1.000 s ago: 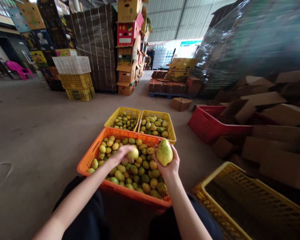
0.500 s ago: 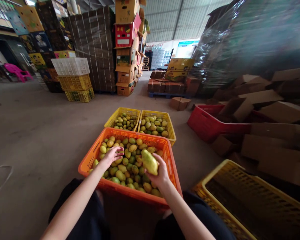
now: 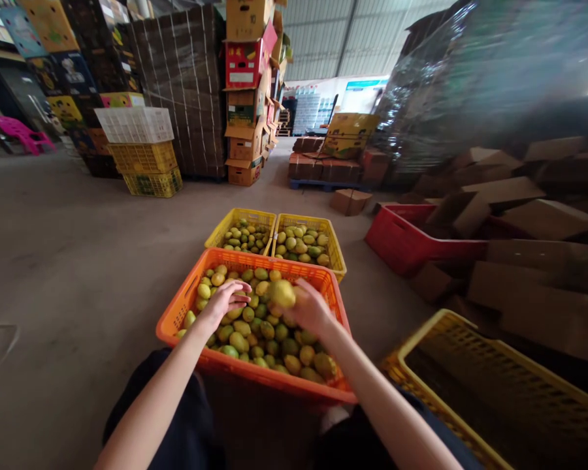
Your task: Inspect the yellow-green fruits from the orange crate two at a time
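Here, over the orange crate (image 3: 274,383) of fruits (image 3: 239,342), the right hand (image 3: 311,308) grasps a yellow fruit (image 3: 281,294), the left hand (image 3: 222,304) open.

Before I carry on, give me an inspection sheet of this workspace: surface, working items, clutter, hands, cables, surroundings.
Surface: grey floor, bare around the crates at left.
Job's things: orange crate of yellow-green fruit; beyond it, two fruit-filled yellow crates, side by side.
Clutter: loose cardboard at right, around and over a red crate.
Left hand: open above the orange crate, no fruit seen in it.
Right hand: larger fruit at its fingers, blurred; grip unclear.
Cables: pale looped line on the floor, far left; kind unclear.
Surroundings: stacked boxes and wrapped loads behind.
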{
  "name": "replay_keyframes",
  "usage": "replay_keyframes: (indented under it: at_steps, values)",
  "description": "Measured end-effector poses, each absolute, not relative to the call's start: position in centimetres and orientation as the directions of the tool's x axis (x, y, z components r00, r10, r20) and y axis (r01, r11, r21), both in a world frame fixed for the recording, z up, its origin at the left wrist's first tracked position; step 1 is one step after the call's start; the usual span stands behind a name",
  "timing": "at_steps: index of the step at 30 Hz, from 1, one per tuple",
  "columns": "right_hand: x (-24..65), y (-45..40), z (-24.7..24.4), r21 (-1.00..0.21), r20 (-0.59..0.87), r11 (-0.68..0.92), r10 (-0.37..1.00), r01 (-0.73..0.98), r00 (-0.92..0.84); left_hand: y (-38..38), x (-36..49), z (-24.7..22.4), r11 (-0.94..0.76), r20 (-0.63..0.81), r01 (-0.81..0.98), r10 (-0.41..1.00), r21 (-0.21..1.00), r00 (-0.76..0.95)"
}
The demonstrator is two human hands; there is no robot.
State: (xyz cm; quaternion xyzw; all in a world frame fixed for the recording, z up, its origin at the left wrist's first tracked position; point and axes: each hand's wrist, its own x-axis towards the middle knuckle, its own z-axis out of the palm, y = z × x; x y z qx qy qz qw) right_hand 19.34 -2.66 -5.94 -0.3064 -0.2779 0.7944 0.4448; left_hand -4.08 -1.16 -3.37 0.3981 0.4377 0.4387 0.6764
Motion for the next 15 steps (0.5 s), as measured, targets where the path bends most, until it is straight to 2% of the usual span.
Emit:
replay_keyframes:
  at_steps: [1,3,5,7,10,15]
  values:
    - [21.3,-1.5,-4.6,-0.704,-0.216,-0.386,0.916,-0.596,-0.338,-1.3,-4.1,-3.2,0.303,-0.246,-0.247,0.94,0.921,0.234]
    - [24.4,-0.1,-3.2,-0.659,-0.206,-0.154,0.978,-0.736,-0.02,-1.5,-4.1,-2.9,0.319,-0.265,-0.247,0.937,0.915,0.227]
    - [25.8,-0.1,-3.4,-0.647,-0.306,-0.133,0.947,-0.751,0.097,-1.5,-4.2,-2.9,0.331,-0.284,-0.237,0.935,0.913,0.214]
    - [25.4,-0.7,-4.2,-0.632,-0.406,-0.224,0.911,-0.741,0.071,-1.3,-4.2,-3.0,0.339,-0.296,-0.218,0.933,0.915,0.206]
    - [23.6,-1.3,-5.6,-0.608,-0.477,-0.341,0.879,-0.717,-0.013,-1.2,-4.4,-3.1,0.337,-0.299,-0.187,0.932,0.923,0.203]
    - [23.6,-1.4,-8.4,-0.662,-0.553,-0.372,0.828,-0.651,0.089,-1.7,-4.3,-2.7,0.308,-0.269,-0.123,0.928,0.943,0.258]
